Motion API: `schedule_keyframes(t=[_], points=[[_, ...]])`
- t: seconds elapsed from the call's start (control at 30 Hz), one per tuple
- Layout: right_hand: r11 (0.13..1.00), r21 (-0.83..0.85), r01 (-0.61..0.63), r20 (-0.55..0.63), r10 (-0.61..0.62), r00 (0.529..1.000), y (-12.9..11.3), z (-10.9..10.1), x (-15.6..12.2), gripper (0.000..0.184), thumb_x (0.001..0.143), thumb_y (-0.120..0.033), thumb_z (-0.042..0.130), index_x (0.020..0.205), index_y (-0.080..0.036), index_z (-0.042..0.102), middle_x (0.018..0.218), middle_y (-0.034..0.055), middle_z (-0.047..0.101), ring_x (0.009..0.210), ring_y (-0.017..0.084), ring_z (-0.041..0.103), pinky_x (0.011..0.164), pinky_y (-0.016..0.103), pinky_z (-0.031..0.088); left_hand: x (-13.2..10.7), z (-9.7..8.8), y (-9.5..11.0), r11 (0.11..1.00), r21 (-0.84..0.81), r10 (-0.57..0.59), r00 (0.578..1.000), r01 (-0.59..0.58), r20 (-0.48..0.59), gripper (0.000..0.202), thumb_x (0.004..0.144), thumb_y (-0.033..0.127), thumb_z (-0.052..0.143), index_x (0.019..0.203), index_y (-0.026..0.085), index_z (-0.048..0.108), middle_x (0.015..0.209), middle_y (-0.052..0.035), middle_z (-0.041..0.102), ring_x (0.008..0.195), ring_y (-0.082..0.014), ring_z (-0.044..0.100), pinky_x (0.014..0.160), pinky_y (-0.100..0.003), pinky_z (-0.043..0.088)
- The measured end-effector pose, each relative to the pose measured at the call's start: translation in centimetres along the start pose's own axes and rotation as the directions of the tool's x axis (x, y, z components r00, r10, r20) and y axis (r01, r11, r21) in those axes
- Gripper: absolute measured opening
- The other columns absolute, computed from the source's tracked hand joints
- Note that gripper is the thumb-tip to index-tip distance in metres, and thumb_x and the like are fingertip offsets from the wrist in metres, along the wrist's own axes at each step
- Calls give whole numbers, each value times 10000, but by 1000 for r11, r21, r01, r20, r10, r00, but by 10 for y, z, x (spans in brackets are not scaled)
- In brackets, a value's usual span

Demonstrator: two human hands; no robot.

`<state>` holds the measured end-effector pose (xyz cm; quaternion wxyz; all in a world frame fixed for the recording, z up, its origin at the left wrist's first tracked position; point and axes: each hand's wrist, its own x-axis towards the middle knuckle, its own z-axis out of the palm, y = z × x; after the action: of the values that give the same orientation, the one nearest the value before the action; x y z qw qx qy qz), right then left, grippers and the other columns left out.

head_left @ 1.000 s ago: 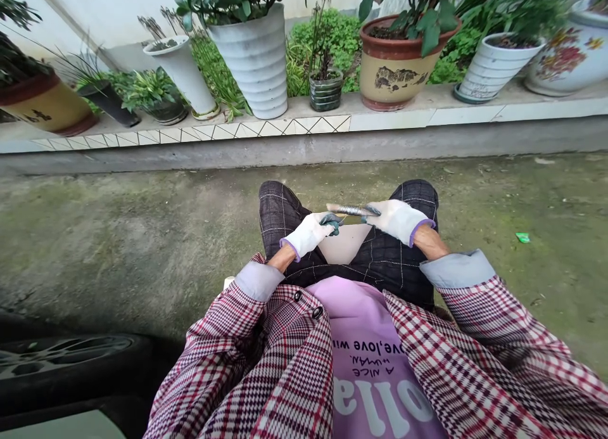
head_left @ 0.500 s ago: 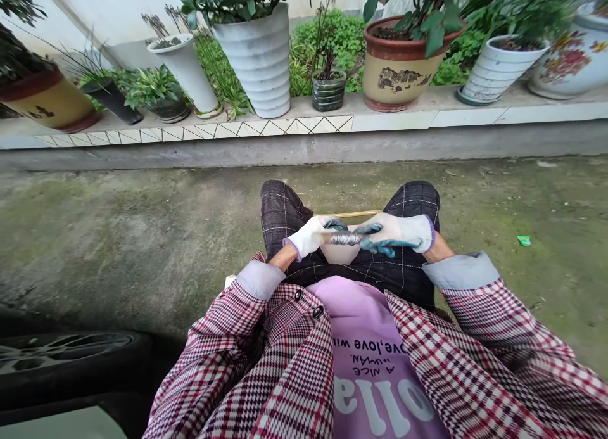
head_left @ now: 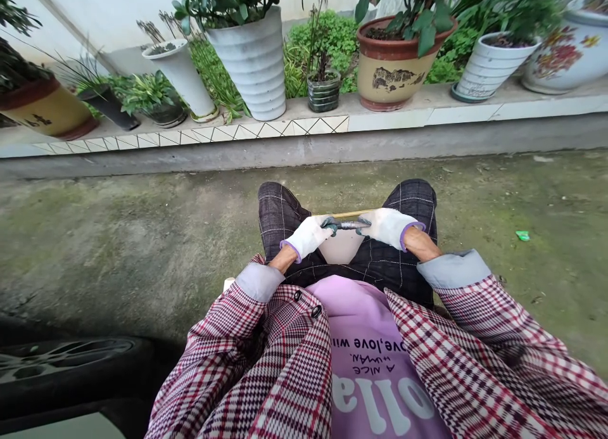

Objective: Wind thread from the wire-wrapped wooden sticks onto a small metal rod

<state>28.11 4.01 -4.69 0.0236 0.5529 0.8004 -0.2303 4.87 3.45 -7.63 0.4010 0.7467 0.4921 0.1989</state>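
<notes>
Between the knees, both my hands wear white work gloves with dark green palms and purple cuffs. A short dark stick-like piece with a silvery, wound-looking middle (head_left: 349, 225) lies level between them. My left hand (head_left: 313, 233) is closed on its left end. Its other end is pinched in the fingers of my right hand (head_left: 386, 226). What the piece is exactly, I cannot make out. Below it shows a smooth pale surface (head_left: 341, 249) between my thighs. Just beyond the gloves, a thin yellowish stick (head_left: 349, 213) runs from knee to knee.
Ahead is a low tiled ledge (head_left: 304, 125) with several potted plants, among them a ribbed white pot (head_left: 251, 65) and a tan pot with a red rim (head_left: 392, 71). A car wheel (head_left: 66, 363) stands at lower left. A green scrap (head_left: 522, 235) lies on the mossy concrete.
My right hand has turned, so its green palm side is mostly hidden, and moved slightly up and right along the piece. The left hand keeps its grip. The view has shifted slightly.
</notes>
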Motion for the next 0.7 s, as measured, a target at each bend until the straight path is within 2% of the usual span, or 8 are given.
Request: schedule_keyframes(t=[0.1, 0.2, 0.27, 0.33, 0.43, 0.53, 0.6, 0.7], points=[[995, -94, -41, 5, 42, 999, 5, -2, 7, 293, 893, -406, 597, 1048, -174, 689, 963, 95, 709, 856, 240, 665, 717, 320, 485, 3, 2, -5, 990, -140, 7, 999, -14, -53, 326, 771, 162, 536, 1026, 140, 737, 828, -15, 710, 708, -115, 570, 694, -213, 448], [988, -138, -75, -74, 65, 995, 10, -3, 11, 301, 891, -423, 533, 998, -182, 680, 893, 92, 713, 761, 221, 647, 636, 299, 426, 6, 8, -11, 960, -281, 1, 997, -23, -79, 345, 760, 131, 543, 1049, 131, 732, 843, -25, 715, 753, -117, 605, 729, -213, 463], [997, -42, -57, -127, 52, 991, 10, -4, 9, 280, 878, -422, 538, 914, -177, 668, 809, 69, 691, 690, 188, 611, 600, 280, 406, 8, 11, -14, 936, -351, -8, 997, -19, -75, 325, 755, 120, 549, 1023, 120, 733, 835, -34, 714, 770, -122, 622, 743, -219, 471], [977, 212, -27, -132, 56, 990, 7, -5, 6, 277, 860, -432, 563, 879, -171, 655, 713, 36, 645, 603, 148, 557, 549, 255, 402, 8, 11, -13, 913, -409, -17, 997, -14, -72, 291, 756, 117, 556, 986, 111, 734, 828, -41, 716, 756, -121, 618, 734, -221, 473], [754, 656, -40, -3, 56, 998, 0, -8, -1, 345, 810, -486, 622, 926, -162, 641, 644, 3, 586, 487, 112, 488, 438, 236, 403, 7, 8, -7, 883, -468, -26, 997, -13, -77, 226, 761, 127, 575, 922, 98, 732, 810, -46, 715, 699, -108, 579, 676, -211, 454], [588, 804, -91, 142, -41, 989, -3, -11, -6, 366, 749, -488, 686, 911, -165, 631, 632, -3, 576, 433, 103, 477, 368, 234, 402, 6, 5, -5, 883, -470, -50, 993, -6, -107, 175, 756, 175, 621, 864, 83, 724, 759, -38, 690, 649, -98, 528, 615, -205, 416], [590, 803, -87, 191, -117, 974, -2, -13, -9, 347, 747, -470, 694, 906, -166, 638, 629, -6, 584, 421, 96, 481, 361, 225, 404, 7, 3, -7, 894, -449, -46, 992, -11, -116, 167, 740, 191, 640, 830, 75, 718, 717, -30, 664, 629, -96, 509, 592, -205, 396], [688, 725, -27, 254, -230, 939, 2, -13, -11, 327, 761, -441, 685, 911, -151, 663, 647, -1, 609, 427, 82, 490, 372, 203, 402, 8, 1, -13, 906, -421, 45, 999, -50, -21, 193, 736, 193, 622, 855, 80, 724, 760, -36, 680, 678, -112, 557, 623, -205, 420]])
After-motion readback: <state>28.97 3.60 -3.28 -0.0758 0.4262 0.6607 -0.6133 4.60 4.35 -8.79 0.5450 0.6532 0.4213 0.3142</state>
